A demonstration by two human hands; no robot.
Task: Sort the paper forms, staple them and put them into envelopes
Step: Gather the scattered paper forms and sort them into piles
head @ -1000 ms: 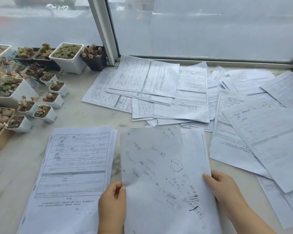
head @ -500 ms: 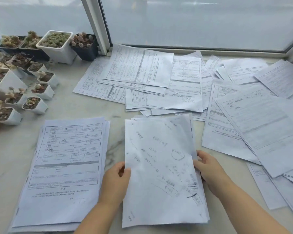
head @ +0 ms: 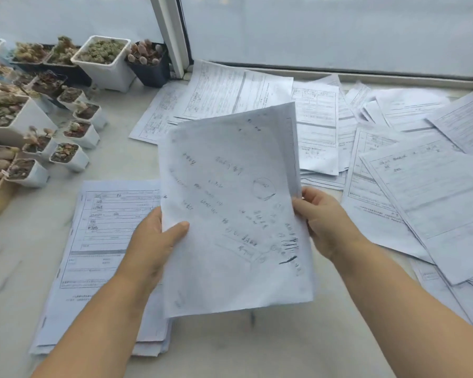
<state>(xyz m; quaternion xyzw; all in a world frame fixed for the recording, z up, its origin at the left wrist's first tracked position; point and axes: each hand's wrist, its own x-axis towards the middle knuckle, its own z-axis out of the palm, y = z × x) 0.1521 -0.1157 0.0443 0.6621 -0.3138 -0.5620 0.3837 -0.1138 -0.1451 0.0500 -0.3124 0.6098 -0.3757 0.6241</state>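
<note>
Head view: the sheaf of forms is clearly light and floppy. The top corner already curls over, so it'll sag or fan out if pinched at one spot only. Best bet is what's going on here, a grip on both long edges near the middle. The left hand pinches the left edge with the thumb on top, and the right hand curls round the right edge. The sheets are held up off the tabletop, tilted, above a squared-up stack of printed forms. The top page is white with faint handwriting showing through, plus a round stamp mark. More loose forms lie scattered to the right, overlapping. No stapler or envelopes in sight.
</note>
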